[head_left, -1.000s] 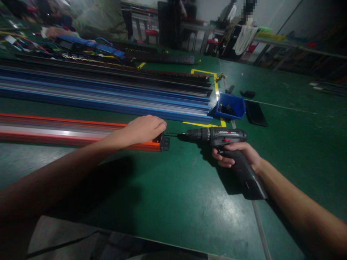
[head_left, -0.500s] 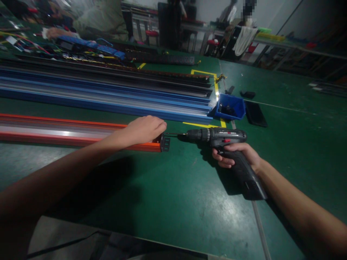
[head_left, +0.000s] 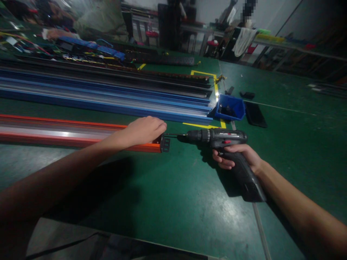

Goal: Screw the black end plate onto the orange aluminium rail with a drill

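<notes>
My right hand point(head_left: 235, 155) grips a black cordless drill point(head_left: 229, 137) by its handle, with the fingers wrapped round near the trigger. The drill's long thin bit point(head_left: 175, 135) points left and reaches the black end cap point(head_left: 165, 144) of a long orange metal profile point(head_left: 146, 147). Closed over the end of that profile, just beside the cap, is my left hand point(head_left: 148, 129); its fingertips are hidden behind the hand. Whether the bit sits in a screw is too small to tell.
Blue profiles point(head_left: 162, 108) and black ones point(head_left: 173, 82) lie behind the orange one. A blue bin point(head_left: 238, 108) with dark parts stands at their right end, beside a dark flat object point(head_left: 255, 114). Across the green table point(head_left: 173, 195), a person point(head_left: 100, 21) is near tangled wires.
Almost nothing differs. The drill and both hands keep their places, with only a very slight downward shift of the drill in the picture.
</notes>
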A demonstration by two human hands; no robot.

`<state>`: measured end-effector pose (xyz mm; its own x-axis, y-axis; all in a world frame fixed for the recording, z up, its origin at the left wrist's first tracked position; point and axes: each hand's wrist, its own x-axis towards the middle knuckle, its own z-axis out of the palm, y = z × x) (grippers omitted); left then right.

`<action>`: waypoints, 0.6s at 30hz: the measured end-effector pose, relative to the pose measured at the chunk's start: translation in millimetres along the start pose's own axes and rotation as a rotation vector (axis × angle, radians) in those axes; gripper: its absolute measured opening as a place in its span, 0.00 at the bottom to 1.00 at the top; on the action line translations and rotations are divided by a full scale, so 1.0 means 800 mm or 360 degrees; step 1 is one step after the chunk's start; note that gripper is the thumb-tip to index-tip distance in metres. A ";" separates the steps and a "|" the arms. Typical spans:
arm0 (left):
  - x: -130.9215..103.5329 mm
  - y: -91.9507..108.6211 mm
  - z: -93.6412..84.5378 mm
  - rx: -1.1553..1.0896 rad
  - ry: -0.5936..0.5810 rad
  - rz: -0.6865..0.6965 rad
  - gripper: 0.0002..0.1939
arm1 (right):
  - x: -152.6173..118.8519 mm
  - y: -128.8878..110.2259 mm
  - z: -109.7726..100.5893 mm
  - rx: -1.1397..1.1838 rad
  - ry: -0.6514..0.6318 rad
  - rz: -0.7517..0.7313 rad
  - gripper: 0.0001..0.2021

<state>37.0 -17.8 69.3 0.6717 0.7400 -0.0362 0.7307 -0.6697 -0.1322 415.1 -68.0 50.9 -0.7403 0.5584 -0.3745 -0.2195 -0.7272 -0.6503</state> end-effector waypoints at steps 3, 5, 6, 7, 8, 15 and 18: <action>0.000 0.001 -0.002 0.0024 -0.0030 0.0002 0.21 | -0.001 0.000 -0.001 -0.0025 -0.0024 0.0007 0.17; 0.001 0.001 -0.002 0.0010 -0.0036 0.0005 0.21 | -0.001 0.001 -0.002 -0.0038 -0.0026 0.0016 0.19; 0.001 0.001 -0.001 0.0002 -0.0034 0.0000 0.21 | -0.001 0.001 -0.003 -0.0045 -0.0024 0.0015 0.20; 0.001 0.000 0.000 -0.0006 -0.0031 -0.0005 0.20 | -0.001 0.002 -0.003 -0.0052 -0.0025 0.0005 0.20; 0.001 -0.001 0.002 -0.0008 -0.0025 -0.0005 0.20 | -0.001 0.002 -0.003 -0.0058 -0.0031 -0.0010 0.19; 0.001 -0.007 0.009 0.0010 -0.0012 0.0036 0.17 | -0.001 0.002 -0.001 -0.0075 -0.0082 -0.0038 0.14; 0.000 -0.005 0.005 0.0004 -0.0001 0.0036 0.16 | -0.001 0.002 0.000 -0.0091 -0.0084 -0.0039 0.14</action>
<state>33.7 -15.0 65.9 0.6880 0.7246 -0.0398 0.7150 -0.6862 -0.1338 415.2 -69.1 50.1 -0.7681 0.5525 -0.3236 -0.2025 -0.6890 -0.6959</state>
